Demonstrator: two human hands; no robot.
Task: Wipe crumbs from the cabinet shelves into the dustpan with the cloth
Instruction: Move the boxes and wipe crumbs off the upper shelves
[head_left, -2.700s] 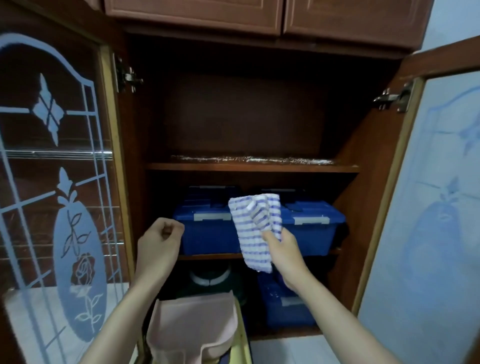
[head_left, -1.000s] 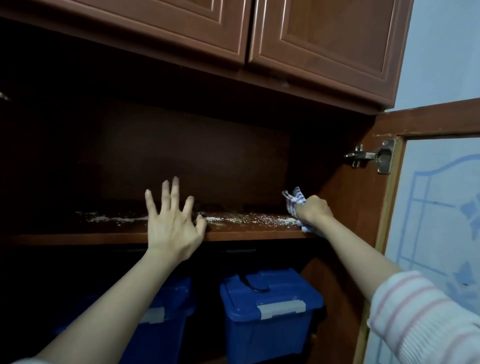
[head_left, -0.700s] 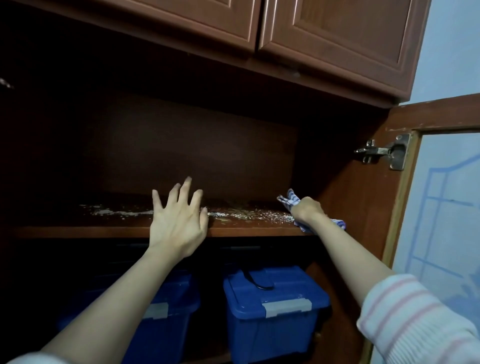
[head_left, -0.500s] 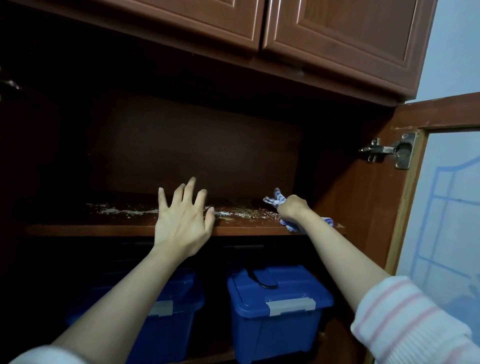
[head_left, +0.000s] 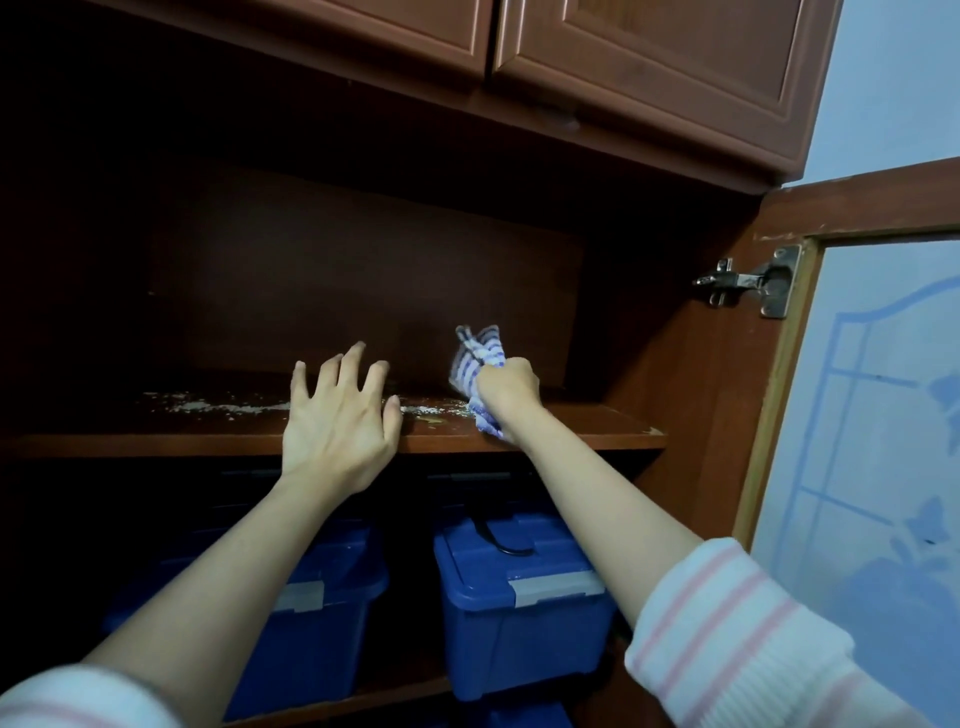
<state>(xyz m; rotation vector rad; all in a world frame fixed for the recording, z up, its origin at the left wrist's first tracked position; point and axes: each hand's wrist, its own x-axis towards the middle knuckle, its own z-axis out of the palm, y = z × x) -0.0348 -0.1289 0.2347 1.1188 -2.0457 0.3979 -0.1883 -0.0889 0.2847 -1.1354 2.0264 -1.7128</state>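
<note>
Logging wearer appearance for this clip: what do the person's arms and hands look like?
The left hand and right hand are bare: no gloves, rings or watch show. The right sleeve and left sleeve are white with pink stripes.

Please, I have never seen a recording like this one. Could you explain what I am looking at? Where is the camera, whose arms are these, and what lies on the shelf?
There is no machine here. A person wears one camera on the head, so you see their own two arms reaching into an open wooden cabinet. The right hand grips a bunched blue-and-white striped cloth and holds it down on the shelf. The left hand is open with its fingers spread, at the shelf's front edge; I cannot tell whether it touches the wood. Pale crumbs lie in a line along the shelf, mostly to the left of the cloth. Below stand the right blue box and the left blue box, both lidded. At the right is the open glass door. No dustpan shows.
</note>
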